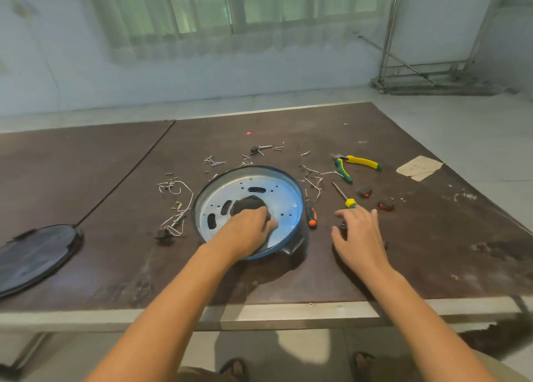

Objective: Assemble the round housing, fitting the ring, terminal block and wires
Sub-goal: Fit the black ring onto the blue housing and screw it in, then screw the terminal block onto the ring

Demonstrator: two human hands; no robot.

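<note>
- In the middle of the frame, on the brown table [375, 266], the round housing [284, 200] lies flat with its open side up. Being round it has no long axis. Its centre line points up toward the camera, and a black lug on its outer wall faces the lower right of the frame.
- It looks like stiff sheet metal with a perforated plate inside. I would expect it to be fairly light and rigid, with thin edges at the slots. The outer rim or the lug seems the safest place to take hold.
- At the lower left of the frame a dark disc [34, 254] lies flat, well apart from the housing.
- The left hand [248, 228] reaches into the housing's centre, with its fingers curled over a dark ring [245, 204] seated in the middle opening.
- The right hand [357, 234] hovers to the right of the housing with spread, relaxed fingers and holds nothing.
- The yellow-handled pliers [354, 164] lie at the upper right, jaws pointing left.
- A yellow-handled screwdriver [344, 195] lies just above the right hand, its tip toward the upper left. An orange-and-black screwdriver [311, 214] lies beside the housing wall.
- Thin, limp white wires [178, 205] lie in a tangle left of the housing, and more wire pieces [314, 179] lie to its right.
- Loose screws [213, 161] are scattered above the housing.
- Two small dark parts [364, 192] lie at the right. I cannot tell whether either is the terminal block.
</note>
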